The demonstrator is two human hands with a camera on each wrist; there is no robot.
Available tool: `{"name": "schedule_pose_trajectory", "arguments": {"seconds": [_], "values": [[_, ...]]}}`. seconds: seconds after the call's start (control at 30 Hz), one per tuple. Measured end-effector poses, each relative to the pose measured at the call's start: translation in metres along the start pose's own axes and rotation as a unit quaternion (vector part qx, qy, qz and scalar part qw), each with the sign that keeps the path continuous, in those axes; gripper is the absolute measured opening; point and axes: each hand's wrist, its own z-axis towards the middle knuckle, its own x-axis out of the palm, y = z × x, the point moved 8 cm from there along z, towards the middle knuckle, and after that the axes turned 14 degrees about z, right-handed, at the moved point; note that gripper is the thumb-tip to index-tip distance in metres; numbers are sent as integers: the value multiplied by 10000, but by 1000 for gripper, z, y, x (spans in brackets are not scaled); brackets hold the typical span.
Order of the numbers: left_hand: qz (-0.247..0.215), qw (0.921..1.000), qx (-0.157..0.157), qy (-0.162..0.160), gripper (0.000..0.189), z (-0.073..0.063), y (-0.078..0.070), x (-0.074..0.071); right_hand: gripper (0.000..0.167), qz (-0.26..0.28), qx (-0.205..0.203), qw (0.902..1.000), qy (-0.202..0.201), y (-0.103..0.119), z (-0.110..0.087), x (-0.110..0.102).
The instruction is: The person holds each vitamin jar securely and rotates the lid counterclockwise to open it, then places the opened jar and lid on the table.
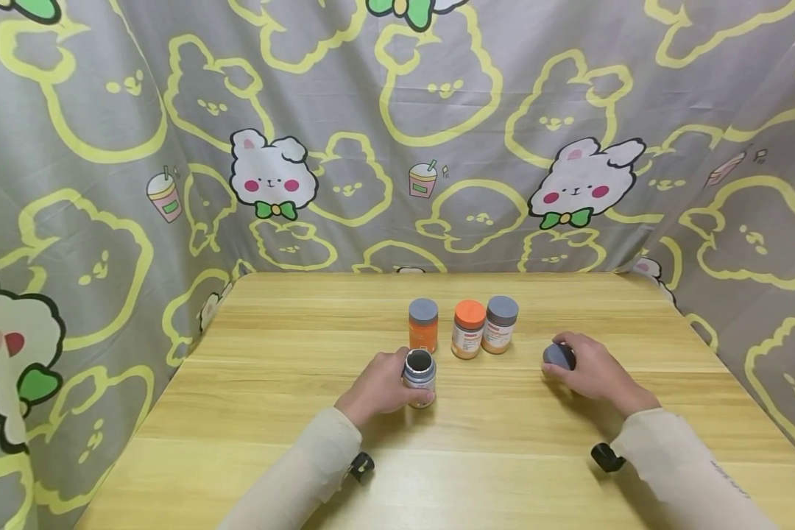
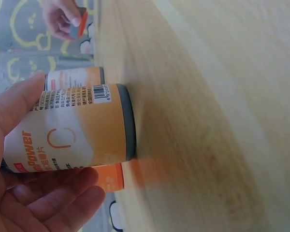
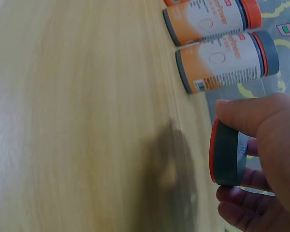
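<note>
Fingers of left hand (image 1: 383, 384), partly hidden behind uncapped jar (image 1: 420, 378) in head view, grip it upright against thumb; interior too dark to read. Right hand (image 1: 592, 369) pinches grey lid (image 1: 559, 357) between thumb and fingers.

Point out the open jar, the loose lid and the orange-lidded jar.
Open jar (image 1: 420, 378), head view: upper side.
Loose lid (image 3: 226, 153), right wrist view: grey side.
Orange-lidded jar (image 1: 467, 338), head view: label.
</note>
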Motion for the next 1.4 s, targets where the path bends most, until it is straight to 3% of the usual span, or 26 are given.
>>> {"name": "schedule_pose_trajectory", "arguments": {"seconds": [0.47, 1.4], "values": [[-94, 9999, -67, 83, 60, -1, 1, 1, 59, -66, 368, 9991, 216, -17, -3, 0], [-93, 9998, -88, 143, 60, -2, 1, 1, 59, -320, 308, 9984, 351, -32, -6, 7]]}}
